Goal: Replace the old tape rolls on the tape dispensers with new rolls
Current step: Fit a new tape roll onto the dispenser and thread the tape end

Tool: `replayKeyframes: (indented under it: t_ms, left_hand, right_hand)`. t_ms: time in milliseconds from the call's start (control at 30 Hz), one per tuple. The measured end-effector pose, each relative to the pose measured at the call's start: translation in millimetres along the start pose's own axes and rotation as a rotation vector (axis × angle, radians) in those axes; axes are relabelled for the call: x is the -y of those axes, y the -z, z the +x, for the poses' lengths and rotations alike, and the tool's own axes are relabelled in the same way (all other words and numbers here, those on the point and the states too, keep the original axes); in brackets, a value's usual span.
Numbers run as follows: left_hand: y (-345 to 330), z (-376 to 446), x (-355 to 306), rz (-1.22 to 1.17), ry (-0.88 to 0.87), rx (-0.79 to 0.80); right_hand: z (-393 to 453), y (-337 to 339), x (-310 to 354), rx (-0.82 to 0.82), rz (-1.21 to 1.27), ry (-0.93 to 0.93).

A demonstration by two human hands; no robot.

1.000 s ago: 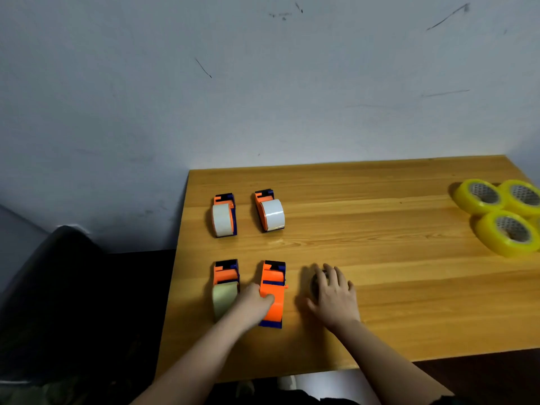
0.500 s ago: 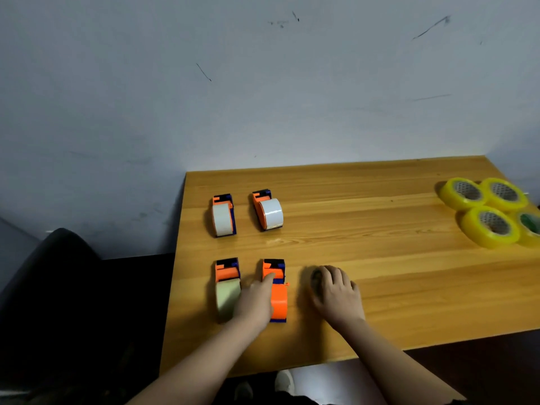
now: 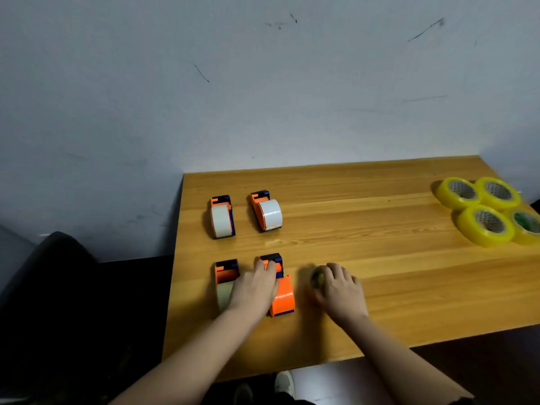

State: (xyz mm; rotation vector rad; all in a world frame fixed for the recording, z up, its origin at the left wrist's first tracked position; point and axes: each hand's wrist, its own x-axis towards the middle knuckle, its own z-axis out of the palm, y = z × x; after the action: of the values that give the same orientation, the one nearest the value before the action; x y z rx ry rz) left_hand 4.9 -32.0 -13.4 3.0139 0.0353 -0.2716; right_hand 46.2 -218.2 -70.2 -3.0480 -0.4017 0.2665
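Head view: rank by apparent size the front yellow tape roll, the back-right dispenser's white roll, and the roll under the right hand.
1. Front yellow tape roll, largest.
2. Back-right dispenser's white roll.
3. Roll under the right hand: smallest showing, but mostly covered, so unsure.

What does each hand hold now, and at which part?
Left hand grips the near orange dispenser over its top; right hand covers a dark roll.

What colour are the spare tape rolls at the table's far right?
Translucent yellow, the new rolls; one core at the frame edge looks green. Head view, the only one.
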Motion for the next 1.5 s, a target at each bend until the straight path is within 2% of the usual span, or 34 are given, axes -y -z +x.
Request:
replayKeyframes:
  t_ms: [133, 300, 533, 833, 1033, 1500]
  left_hand:
    - [21, 35, 9, 0.157, -0.041, -0.078]
    - [34, 74, -9, 0.222, -0.019, -0.030]
    - [37, 105, -87, 0.224, -0.070, -0.036]
    - [29, 139, -217, 0.172, 0.048, -0.028]
    - [25, 156, -287, 0.180, 0.044, -0.038]
    - [16, 181, -362, 0.230, -0.112, -0.017]
  right_hand:
    - [13, 23, -15, -0.002, -0.091, 0.031]
    - [32, 54, -44, -0.052, -0.102, -0.048]
    - [51, 75, -106, -0.103, -0.105, -0.054]
    - [73, 94, -233, -0.060, -0.151, 0.078]
    - [77, 104, -299, -0.034, -0.164, 0.095]
    - [61, 112, -380, -0.039, -0.141, -0.032]
